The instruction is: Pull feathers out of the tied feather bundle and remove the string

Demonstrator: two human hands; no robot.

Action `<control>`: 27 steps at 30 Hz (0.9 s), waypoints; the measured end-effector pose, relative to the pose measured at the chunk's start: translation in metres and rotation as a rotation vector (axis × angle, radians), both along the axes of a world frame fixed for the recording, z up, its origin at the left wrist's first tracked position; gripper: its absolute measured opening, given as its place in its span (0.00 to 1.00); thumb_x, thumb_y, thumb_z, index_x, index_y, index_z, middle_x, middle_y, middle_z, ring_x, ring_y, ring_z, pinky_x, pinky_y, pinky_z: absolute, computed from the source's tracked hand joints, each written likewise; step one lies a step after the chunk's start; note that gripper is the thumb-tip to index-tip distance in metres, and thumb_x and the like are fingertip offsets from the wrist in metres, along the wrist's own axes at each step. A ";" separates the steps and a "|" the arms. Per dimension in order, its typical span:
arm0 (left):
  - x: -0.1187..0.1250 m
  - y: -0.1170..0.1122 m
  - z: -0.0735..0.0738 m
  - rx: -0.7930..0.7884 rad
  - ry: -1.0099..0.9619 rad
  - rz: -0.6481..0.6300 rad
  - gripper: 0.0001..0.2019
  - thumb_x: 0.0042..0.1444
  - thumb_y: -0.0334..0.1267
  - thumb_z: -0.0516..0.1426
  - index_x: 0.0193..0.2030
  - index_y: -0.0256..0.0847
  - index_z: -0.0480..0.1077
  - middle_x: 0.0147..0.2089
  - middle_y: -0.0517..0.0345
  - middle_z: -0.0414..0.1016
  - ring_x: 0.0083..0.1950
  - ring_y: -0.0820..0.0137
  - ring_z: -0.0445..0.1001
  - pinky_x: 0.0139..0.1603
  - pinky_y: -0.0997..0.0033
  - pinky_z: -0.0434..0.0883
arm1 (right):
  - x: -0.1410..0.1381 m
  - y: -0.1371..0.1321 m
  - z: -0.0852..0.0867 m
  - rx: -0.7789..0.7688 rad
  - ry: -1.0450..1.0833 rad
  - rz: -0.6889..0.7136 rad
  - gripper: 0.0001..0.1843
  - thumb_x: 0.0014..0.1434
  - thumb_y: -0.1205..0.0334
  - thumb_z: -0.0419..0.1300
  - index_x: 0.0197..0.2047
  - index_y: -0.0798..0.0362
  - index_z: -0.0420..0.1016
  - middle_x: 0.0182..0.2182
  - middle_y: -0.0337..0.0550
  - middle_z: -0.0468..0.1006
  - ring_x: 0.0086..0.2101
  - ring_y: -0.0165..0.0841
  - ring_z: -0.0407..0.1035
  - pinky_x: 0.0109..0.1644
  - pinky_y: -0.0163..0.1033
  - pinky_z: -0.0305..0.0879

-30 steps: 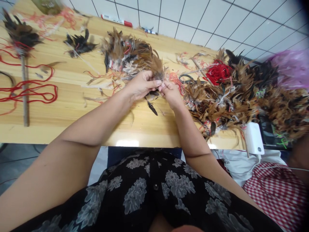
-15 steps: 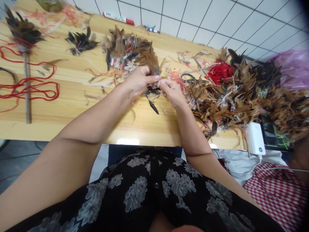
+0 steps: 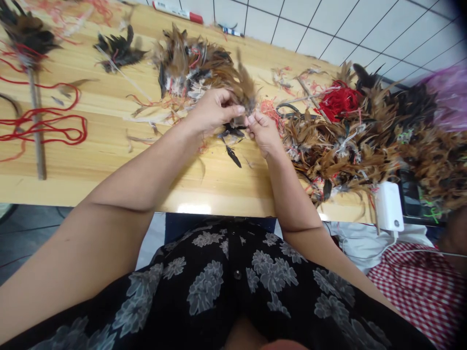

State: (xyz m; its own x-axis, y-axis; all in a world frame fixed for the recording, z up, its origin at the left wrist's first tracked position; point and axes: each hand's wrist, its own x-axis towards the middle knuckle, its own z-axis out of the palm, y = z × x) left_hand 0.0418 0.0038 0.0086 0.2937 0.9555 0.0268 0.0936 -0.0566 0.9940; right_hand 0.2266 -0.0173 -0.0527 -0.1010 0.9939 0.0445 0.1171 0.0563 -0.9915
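Observation:
My left hand [image 3: 213,113] is closed in a pinch on a small bunch of brown feathers [image 3: 243,86] that stands up above my fingers over the wooden table [image 3: 109,146]. My right hand [image 3: 263,132] meets it fingertip to fingertip, closed on the base of the same bunch. Dark feathers [image 3: 232,132] hang below the two hands, and a single black feather [image 3: 233,157] lies on the table just under them. A pile of brown feathers [image 3: 189,63] lies right behind my left hand.
A large heap of brown and black feathers [image 3: 350,141] with red string [image 3: 338,99] fills the table's right side. Loops of red cord [image 3: 44,126] and a stick duster [image 3: 31,73] lie at the left. A white charger [image 3: 388,206] sits at the right front edge. Red marker [image 3: 177,12] at the back.
The brown feather bunch has risen and now stands up higher above my left hand. Both hands have stayed together at the same spot, still pinching it.

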 end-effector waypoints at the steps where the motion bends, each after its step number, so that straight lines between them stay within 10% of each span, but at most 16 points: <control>1: -0.003 0.001 0.002 0.041 0.089 0.034 0.09 0.64 0.27 0.70 0.36 0.39 0.76 0.30 0.62 0.77 0.42 0.66 0.76 0.52 0.64 0.71 | 0.003 0.002 -0.003 -0.007 0.011 -0.022 0.33 0.72 0.27 0.66 0.35 0.49 0.70 0.31 0.37 0.70 0.34 0.29 0.67 0.39 0.35 0.67; 7: -0.014 0.000 0.013 0.260 0.723 -0.008 0.14 0.68 0.33 0.67 0.31 0.43 0.71 0.35 0.57 0.75 0.45 0.63 0.73 0.54 0.59 0.67 | 0.015 0.009 -0.008 -0.056 0.071 -0.160 0.31 0.75 0.28 0.63 0.37 0.48 0.67 0.29 0.34 0.65 0.30 0.26 0.63 0.34 0.32 0.61; 14: -0.002 -0.020 0.022 0.336 1.103 -0.179 0.13 0.74 0.39 0.65 0.60 0.38 0.83 0.63 0.38 0.85 0.66 0.45 0.82 0.62 0.52 0.76 | 0.014 0.008 -0.009 -0.053 0.046 -0.226 0.29 0.77 0.32 0.62 0.38 0.48 0.67 0.30 0.33 0.66 0.30 0.25 0.65 0.35 0.31 0.65; 27: -0.016 0.008 -0.010 0.256 0.923 -0.117 0.11 0.60 0.28 0.64 0.32 0.46 0.70 0.33 0.51 0.73 0.56 0.42 0.82 0.62 0.51 0.72 | 0.015 0.010 -0.018 -0.021 0.004 -0.253 0.31 0.75 0.27 0.62 0.36 0.47 0.69 0.28 0.35 0.64 0.32 0.31 0.66 0.38 0.38 0.67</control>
